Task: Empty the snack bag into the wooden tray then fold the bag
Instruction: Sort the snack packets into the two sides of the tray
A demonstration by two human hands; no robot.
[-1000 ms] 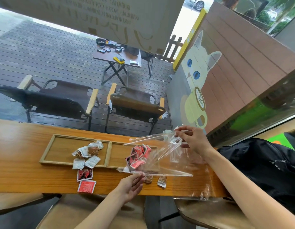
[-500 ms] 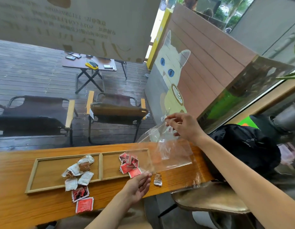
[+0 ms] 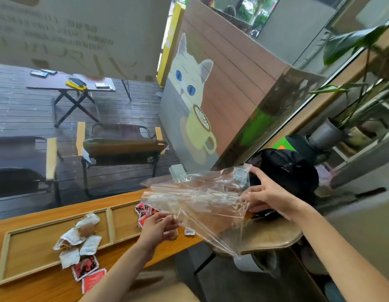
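Nearest the camera, two red square snack packets (image 3: 89, 272) lie on the orange-brown wooden counter (image 3: 36, 290), outside the tray's front rail. Just beyond them a cluster of white and brown crinkled snack packets (image 3: 80, 238) sits in and over the edge of the left compartment of the shallow light-wood two-compartment tray (image 3: 110, 223), and more red packets (image 3: 145, 212) lie in its right compartment; one small packet (image 3: 189, 231) rests on the counter past the tray's right end. The left hand (image 3: 159, 228) pinches the lower edge of the clear crinkled plastic bag (image 3: 200, 199), fingers curled together on the film. The right hand (image 3: 267, 197) pinches the bag's far right side with thumb and lower fingers, index finger extended. The bag hangs in the air above the counter's right end and looks empty, so emptying seems finished; folding comes next, which calls for flattening the film and bringing its edges together. A black fabric backpack (image 3: 293, 171) sits beyond.
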